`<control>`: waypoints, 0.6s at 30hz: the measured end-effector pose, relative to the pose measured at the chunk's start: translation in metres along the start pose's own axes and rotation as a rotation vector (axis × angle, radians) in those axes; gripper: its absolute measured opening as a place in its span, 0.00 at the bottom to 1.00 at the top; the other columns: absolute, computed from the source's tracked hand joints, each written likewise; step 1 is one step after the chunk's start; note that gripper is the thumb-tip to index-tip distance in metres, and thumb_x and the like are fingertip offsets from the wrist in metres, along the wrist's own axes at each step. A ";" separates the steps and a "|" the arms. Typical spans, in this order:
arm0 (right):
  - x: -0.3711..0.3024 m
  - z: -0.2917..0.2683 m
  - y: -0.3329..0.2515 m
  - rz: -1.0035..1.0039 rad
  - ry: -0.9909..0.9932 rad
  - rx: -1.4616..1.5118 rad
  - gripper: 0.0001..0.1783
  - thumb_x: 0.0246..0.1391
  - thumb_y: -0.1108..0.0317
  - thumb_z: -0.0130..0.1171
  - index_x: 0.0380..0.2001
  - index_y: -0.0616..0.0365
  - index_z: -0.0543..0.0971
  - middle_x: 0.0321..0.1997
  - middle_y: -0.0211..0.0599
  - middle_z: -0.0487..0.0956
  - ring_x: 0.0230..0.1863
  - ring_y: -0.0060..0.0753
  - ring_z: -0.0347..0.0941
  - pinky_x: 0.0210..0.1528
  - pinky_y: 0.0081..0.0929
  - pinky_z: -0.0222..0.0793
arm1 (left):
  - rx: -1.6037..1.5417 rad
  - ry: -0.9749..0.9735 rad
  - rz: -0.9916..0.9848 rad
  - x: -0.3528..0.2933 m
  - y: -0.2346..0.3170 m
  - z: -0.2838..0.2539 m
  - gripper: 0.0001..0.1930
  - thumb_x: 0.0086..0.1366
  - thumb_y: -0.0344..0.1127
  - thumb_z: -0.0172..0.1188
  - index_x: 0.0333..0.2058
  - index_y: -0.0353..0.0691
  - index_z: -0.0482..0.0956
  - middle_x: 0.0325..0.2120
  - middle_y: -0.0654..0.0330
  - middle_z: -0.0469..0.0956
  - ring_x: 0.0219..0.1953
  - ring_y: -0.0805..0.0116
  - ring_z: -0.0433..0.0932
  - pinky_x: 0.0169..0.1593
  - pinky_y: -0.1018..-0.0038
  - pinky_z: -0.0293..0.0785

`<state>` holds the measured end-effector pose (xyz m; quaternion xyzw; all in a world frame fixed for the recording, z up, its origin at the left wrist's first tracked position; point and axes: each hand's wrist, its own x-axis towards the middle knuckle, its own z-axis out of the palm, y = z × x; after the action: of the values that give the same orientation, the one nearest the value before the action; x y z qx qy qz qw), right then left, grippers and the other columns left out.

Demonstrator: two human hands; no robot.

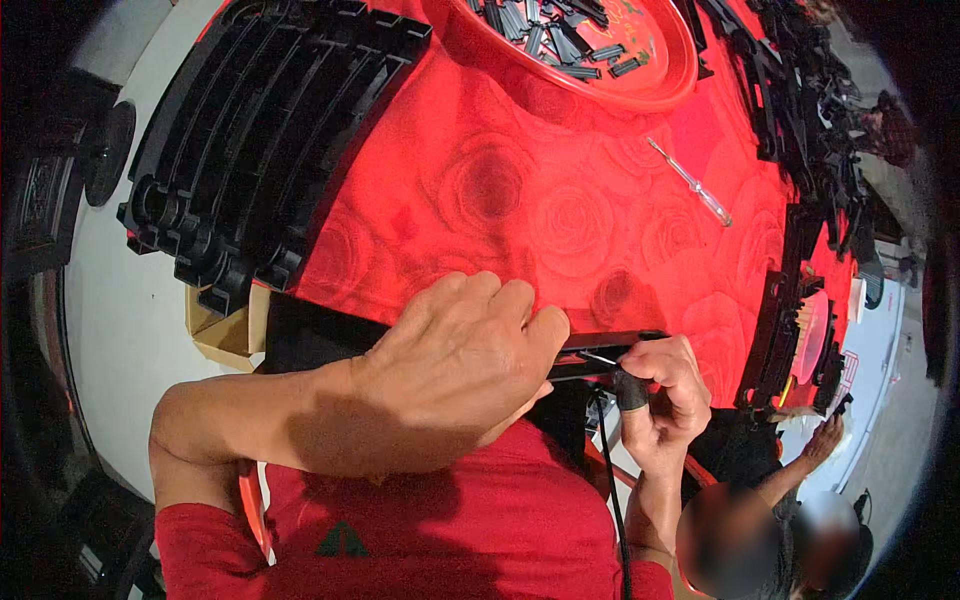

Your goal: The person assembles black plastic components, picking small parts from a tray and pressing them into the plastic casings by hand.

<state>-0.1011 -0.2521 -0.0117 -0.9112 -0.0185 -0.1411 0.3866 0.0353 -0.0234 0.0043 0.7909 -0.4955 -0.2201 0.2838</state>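
Observation:
At the near edge of the table my left hand [465, 345] is closed, knuckles up, around a long black plastic part [628, 340]. Its palm side and fingertips are mostly hidden. My right hand [665, 395] pinches a thin metal rod [598, 357] between thumb and finger, with the rod's tip pointing left at the black part. A dark finger cot [631, 391] covers one right finger. Whether the rod touches the part is hard to tell.
Long curved black plastic parts [270, 140] lie side by side at the far left. A red basin [683, 75] holds small dark pieces. A clear-handled screwdriver [700, 190] rests on the red rose-patterned cloth [480, 190]. More black parts [780, 100] pile up right; another person's hand [826, 440] is beyond.

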 end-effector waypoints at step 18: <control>0.007 -0.018 -0.031 0.149 -0.038 0.068 0.08 0.45 0.77 0.68 0.33 0.59 0.84 0.32 0.38 0.83 0.33 0.38 0.78 0.39 0.32 0.71 | -0.817 -0.117 -0.105 0.004 -0.018 0.010 0.17 0.64 0.28 0.58 0.52 0.31 0.73 0.30 0.49 0.79 0.33 0.59 0.83 0.38 0.63 0.75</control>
<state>-0.1035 -0.2434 0.0237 -0.8988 0.0374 -0.0939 0.4264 0.0425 -0.0225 -0.0158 0.6234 -0.3417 -0.4575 0.5341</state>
